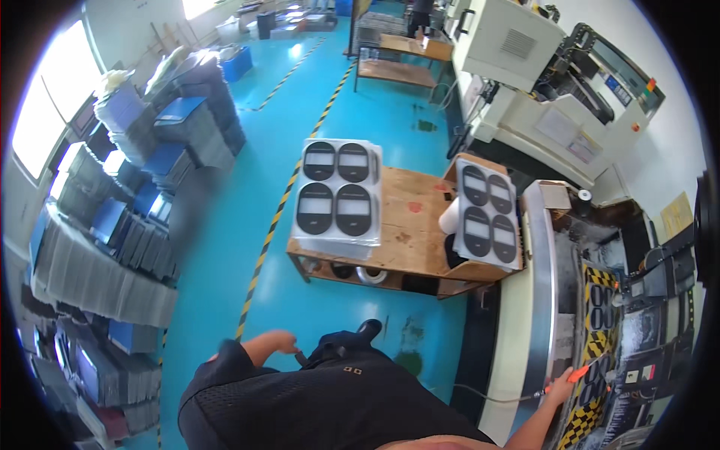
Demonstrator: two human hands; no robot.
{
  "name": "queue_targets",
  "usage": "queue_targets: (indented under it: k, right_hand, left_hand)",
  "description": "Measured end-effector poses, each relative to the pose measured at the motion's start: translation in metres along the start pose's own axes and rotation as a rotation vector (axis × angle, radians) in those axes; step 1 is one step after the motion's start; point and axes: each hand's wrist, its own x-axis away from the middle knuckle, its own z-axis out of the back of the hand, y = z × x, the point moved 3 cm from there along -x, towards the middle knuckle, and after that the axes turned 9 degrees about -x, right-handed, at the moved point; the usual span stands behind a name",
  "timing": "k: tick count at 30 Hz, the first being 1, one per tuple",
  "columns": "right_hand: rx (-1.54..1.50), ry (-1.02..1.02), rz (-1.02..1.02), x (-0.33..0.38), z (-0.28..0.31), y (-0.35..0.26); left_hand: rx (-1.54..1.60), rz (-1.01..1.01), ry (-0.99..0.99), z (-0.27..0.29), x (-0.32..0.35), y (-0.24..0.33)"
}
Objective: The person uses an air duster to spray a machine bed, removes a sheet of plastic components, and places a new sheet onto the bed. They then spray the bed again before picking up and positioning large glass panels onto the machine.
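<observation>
My right hand (559, 388) is closed around an orange air blow gun (577, 374) with a thin hose (495, 399) trailing from it. Its nozzle reaches over the bed of a machine on my right. On that bed, black-and-yellow striped tape (598, 343) borders dark rounded pieces (601, 306) with openings in them. My left hand (284, 342) is down beside my hip, well away from the machine; its fingers are too small and turned away to make out. A dark strap-like thing (301, 358) shows just beside it.
Ahead stands a wooden table (409, 214) bearing a stack of sheets (335, 195) with dark rounded panels; a similar stack (486, 214) leans in a wooden holder. Piled sheets (112, 259) line the left. A large white machine (525, 105) stands beyond, and another person (420, 16) is far off.
</observation>
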Motion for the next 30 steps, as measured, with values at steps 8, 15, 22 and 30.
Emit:
queue_targets:
  k: [8, 15, 22, 30]
  right_hand:
    - [0.196, -0.543, 0.062, 0.298, -0.124, 0.054]
    - [-0.095, -1.57, 0.711, 0.588, -0.237, -0.1]
    - [0.338, -1.906, 0.482, 0.762, -0.343, -0.385]
    - [0.147, -2.024, 0.73, 0.857, -0.404, -0.631]
  left_hand:
    - [1.071, 0.135, -0.161, -0.131, 0.045, -0.051]
    - [1.407, 0.371, -0.061, -0.067, 0.095, -0.23]
    - [1.365, 0.266, 0.485, -0.013, 0.156, -0.419]
    - [1.415, 0.263, 0.467, 0.134, 0.158, -0.57]
